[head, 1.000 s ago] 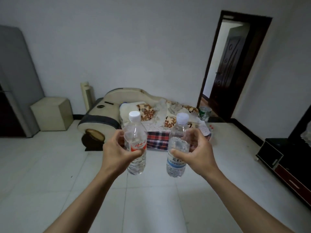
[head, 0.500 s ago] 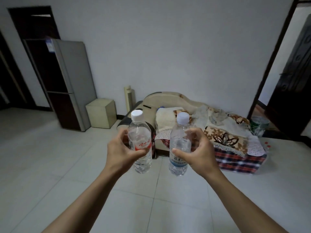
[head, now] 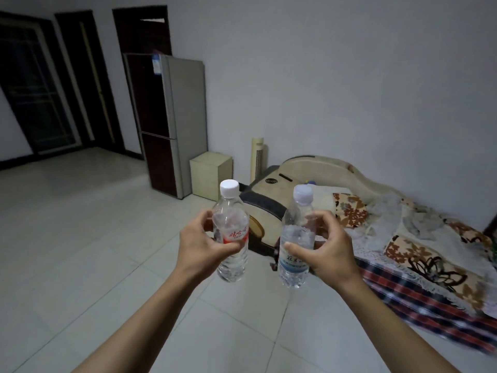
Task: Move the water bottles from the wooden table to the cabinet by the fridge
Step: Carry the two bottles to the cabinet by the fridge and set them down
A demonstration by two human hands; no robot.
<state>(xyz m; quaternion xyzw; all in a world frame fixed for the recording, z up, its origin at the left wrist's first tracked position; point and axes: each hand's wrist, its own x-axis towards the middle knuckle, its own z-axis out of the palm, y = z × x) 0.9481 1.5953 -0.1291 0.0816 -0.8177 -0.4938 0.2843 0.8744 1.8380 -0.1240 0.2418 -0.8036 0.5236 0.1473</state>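
Note:
My left hand [head: 200, 244] grips a clear water bottle with a red label [head: 231, 227] and a white cap, held upright in front of me. My right hand [head: 329, 250] grips a second clear water bottle with a blue label [head: 295, 254], also upright. Both are carried above the tiled floor. Ahead stands the tall fridge [head: 172, 122] with dark doors and grey side. A small cream cabinet [head: 209, 175] sits on the floor right beside it, against the wall. The wooden table is out of view.
A cream sofa [head: 317, 170] draped with patterned and plaid blankets [head: 419, 286] runs along the right wall. A slim tower fan [head: 257, 160] stands between the cabinet and the sofa. Dark doors [head: 40, 84] line the far left. White tiled floor [head: 80, 251] lies between me and the fridge.
The view has swung to the left, bringing the fridge and cabinet toward the centre and pushing the sofa right. Both hands keep their bottles in the same hold.

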